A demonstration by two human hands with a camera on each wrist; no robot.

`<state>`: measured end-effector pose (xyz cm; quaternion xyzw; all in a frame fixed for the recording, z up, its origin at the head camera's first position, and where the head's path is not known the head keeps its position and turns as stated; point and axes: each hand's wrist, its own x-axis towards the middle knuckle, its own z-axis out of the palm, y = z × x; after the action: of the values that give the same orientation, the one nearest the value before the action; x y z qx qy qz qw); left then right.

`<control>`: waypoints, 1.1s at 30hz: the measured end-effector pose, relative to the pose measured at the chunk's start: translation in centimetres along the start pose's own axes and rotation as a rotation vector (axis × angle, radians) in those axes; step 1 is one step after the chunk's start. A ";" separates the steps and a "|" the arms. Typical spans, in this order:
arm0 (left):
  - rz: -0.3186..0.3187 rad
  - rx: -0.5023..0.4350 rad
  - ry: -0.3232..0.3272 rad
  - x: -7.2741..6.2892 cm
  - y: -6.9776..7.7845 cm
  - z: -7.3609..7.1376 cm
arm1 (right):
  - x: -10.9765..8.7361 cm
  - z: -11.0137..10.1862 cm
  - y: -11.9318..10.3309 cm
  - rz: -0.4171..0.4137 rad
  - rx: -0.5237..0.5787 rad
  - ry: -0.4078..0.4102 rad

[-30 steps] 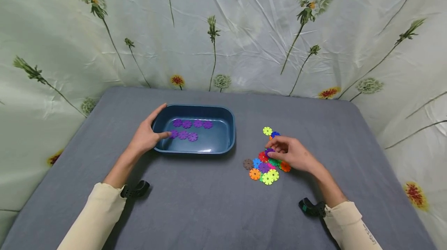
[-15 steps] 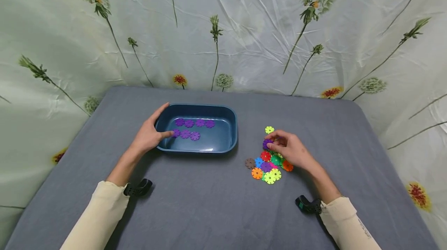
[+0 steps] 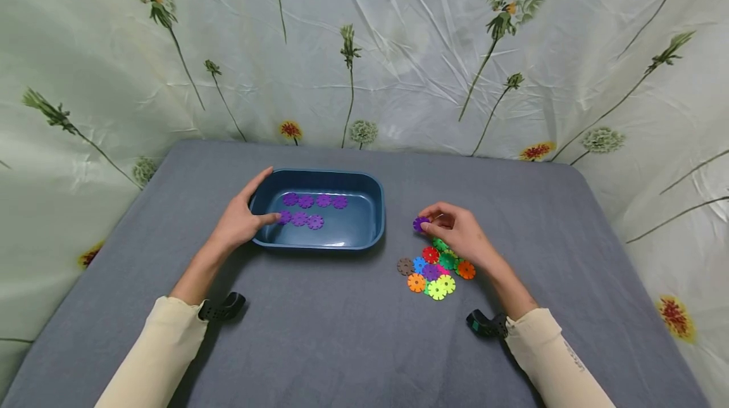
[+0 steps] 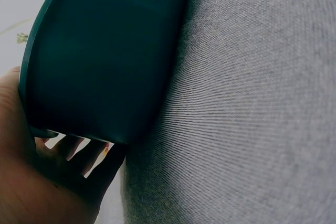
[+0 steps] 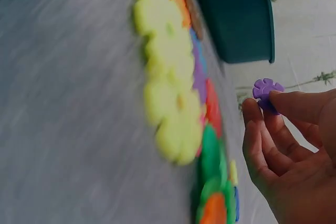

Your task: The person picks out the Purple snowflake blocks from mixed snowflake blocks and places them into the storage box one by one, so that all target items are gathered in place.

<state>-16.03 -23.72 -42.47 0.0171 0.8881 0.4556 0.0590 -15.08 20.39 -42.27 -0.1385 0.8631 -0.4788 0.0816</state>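
My right hand (image 3: pixel 462 234) pinches a purple notched plastic disc (image 3: pixel 420 224) between thumb and fingertips, raised above the cloth. The right wrist view shows the same purple disc (image 5: pixel 266 90) at the thumb tip. At the left end of a blue plastic basin (image 3: pixel 319 247), my left hand (image 3: pixel 236 221) grips the rim, thumb over the inside and fingers along the outside. Several purple discs (image 3: pixel 305 202) lie in two rows on the basin's floor. In the left wrist view, the basin's outer wall (image 4: pixel 105 56) fills the upper middle.
Right of the basin lies a loose pile of notched discs: a red disc (image 3: pixel 430 255), an orange disc (image 3: pixel 416 283), a brown disc (image 3: pixel 405 266), a yellow disc (image 3: pixel 436 290) and others. My right hand hides the pile's far end. Grey cloth (image 3: pixel 319 332) covers the table; a floral curtain (image 3: pixel 398 79) hangs behind.
My right hand has lifted the purple disc off the pile and carried it left and away from me, towards the basin. The left hand stays on the basin.
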 end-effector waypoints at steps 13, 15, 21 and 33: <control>0.010 0.004 -0.033 0.1 -0.1 -0.1 | 1.8 2.6 -2.0 -0.040 0.094 0.011; 0.005 0.008 -0.045 0.1 -0.1 -0.1 | 1.9 2.8 -2.3 -0.042 0.102 0.014; -0.010 0.036 -0.103 0.2 -0.2 -0.7 | 2.1 3.1 -3.0 -0.056 0.142 0.028; 0.057 0.021 -0.313 0.4 -0.4 -2.4 | 2.7 3.3 -4.2 -0.067 0.204 0.029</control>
<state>-16.74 -25.82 -41.44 0.1136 0.8719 0.4396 0.1834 -16.07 14.73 -40.50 -0.1514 0.8058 -0.5686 0.0666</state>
